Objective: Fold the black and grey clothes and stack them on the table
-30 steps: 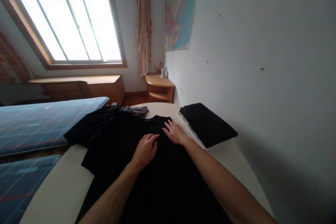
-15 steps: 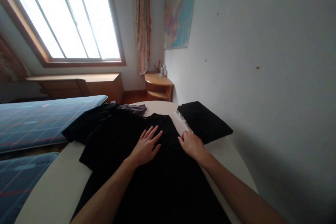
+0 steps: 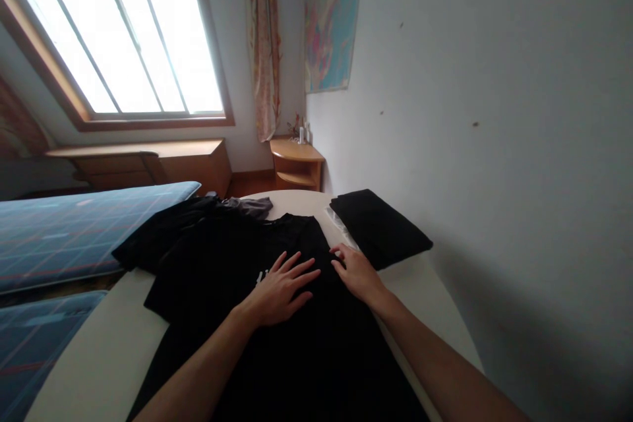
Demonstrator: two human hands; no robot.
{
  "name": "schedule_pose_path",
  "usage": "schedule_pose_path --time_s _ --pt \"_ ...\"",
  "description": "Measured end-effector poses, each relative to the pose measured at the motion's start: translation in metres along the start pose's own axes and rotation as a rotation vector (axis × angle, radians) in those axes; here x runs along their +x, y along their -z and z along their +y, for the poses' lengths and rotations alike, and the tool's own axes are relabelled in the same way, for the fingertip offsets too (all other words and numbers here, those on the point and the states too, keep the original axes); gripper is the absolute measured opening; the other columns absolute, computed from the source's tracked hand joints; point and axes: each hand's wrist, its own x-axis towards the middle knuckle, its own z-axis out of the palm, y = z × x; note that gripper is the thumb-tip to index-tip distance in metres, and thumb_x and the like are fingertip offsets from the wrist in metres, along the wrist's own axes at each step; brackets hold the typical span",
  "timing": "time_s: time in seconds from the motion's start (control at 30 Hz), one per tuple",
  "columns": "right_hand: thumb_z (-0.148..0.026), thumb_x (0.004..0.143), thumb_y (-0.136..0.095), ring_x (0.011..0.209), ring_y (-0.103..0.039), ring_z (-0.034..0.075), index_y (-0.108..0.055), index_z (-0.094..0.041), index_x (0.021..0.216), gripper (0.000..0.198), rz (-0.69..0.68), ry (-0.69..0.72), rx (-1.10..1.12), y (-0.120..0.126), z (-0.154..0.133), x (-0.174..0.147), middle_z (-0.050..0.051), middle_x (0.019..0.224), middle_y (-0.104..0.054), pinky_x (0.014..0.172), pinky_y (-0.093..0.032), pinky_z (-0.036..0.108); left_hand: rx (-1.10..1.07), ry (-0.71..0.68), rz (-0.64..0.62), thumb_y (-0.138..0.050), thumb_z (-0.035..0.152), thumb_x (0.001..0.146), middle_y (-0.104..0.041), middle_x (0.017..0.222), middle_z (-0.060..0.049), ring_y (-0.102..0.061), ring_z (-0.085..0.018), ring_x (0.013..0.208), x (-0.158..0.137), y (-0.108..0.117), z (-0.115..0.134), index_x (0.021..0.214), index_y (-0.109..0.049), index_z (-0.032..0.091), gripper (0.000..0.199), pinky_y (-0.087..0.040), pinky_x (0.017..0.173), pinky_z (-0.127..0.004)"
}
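A black T-shirt (image 3: 316,343) lies spread over the table, its neckline at the far end. My left hand (image 3: 277,291) rests flat on its chest with the fingers spread. White print (image 3: 262,275) shows beside that hand, partly covered by it. At the shirt's right edge is my right hand (image 3: 357,271), its fingers bent and the thumb apart from the index finger. No cloth can be seen gripped between them. Just beyond the right hand sits a folded black garment (image 3: 380,227), with a clear plastic wrapper (image 3: 337,219) along its left side.
The round white table (image 3: 93,343) stands close to the right wall. Dark crumpled clothes (image 3: 168,227) and a grey cloth (image 3: 252,207) lie at its far left. Blue plaid mattresses (image 3: 89,231) are on the left. A wooden corner shelf (image 3: 297,150) stands beyond.
My left hand has slid a little right and nearer to me, uncovering the white print. The fingers of my right hand have loosened from a closed pose. The view has shifted slightly.
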Motion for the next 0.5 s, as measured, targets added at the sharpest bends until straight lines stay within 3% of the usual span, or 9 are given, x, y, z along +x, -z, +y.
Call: schedule_pose_path --time_s 0.13,0.3,0.5 --pt "-0.015 0.085 -0.059 0.105 -0.067 0.020 -0.068 -0.020 0.105 0.023 0.018 0.043 0.156 -0.001 0.002 -0.003 0.006 0.111 -0.072 0.097 -0.048 0.033 0.058 0.163 0.057 -0.045 0.047 0.101 -0.039 0.159 -0.005 -0.026 -0.031 0.150 -0.001 -0.011 -0.007 0.149 -0.046 0.033 0.049 -0.021 0.120 -0.060" --pt "-0.014 0.084 -0.059 0.109 -0.067 0.021 -0.070 -0.019 0.108 0.027 0.034 0.015 0.206 0.001 -0.005 -0.008 0.008 0.114 -0.073 0.102 -0.048 0.037 0.022 0.208 0.119 -0.045 0.050 0.101 -0.037 0.160 -0.005 -0.026 -0.032 0.150 -0.002 -0.020 -0.015 0.145 -0.050 0.034 0.047 -0.029 0.118 -0.057" --pt "-0.013 0.083 -0.060 0.110 -0.067 0.021 -0.067 -0.022 0.115 0.033 0.033 0.049 0.256 0.008 -0.028 -0.018 0.005 0.116 -0.073 0.101 -0.048 0.036 -0.033 0.231 0.205 -0.040 0.041 0.104 -0.056 0.146 -0.006 -0.040 -0.025 0.144 0.001 -0.019 -0.019 0.147 -0.047 0.028 0.046 -0.029 0.119 -0.052"
